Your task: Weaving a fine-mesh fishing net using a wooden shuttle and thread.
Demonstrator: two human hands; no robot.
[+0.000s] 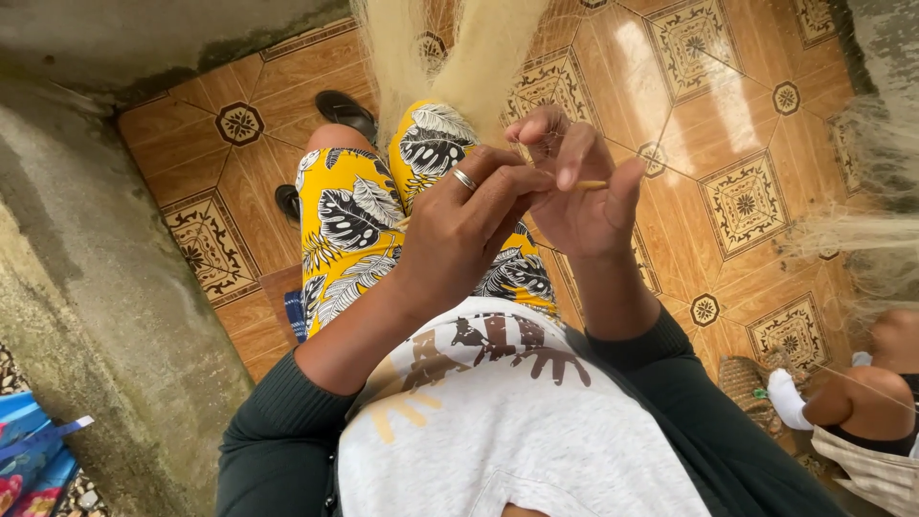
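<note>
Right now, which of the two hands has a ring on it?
The left hand, lying over the yellow leaf-print shorts, has a silver ring on one finger. The right hand, pinching a thin pale stick, shows no ring.

The pale net (479, 48) runs off the top edge; its mesh is blurred and too fine to resolve. A second mass of netting (876, 239) is cut by the right edge. The left hand (459, 230) covers the lower part of the thin stick (592, 185), so only its tip shows beside the right hand (574, 191). Perhaps thread runs between the fingers; it cannot be made out. A second person (866, 402) at lower right is largely cut off. One sandal (287, 201) is half hidden behind the leg.
</note>
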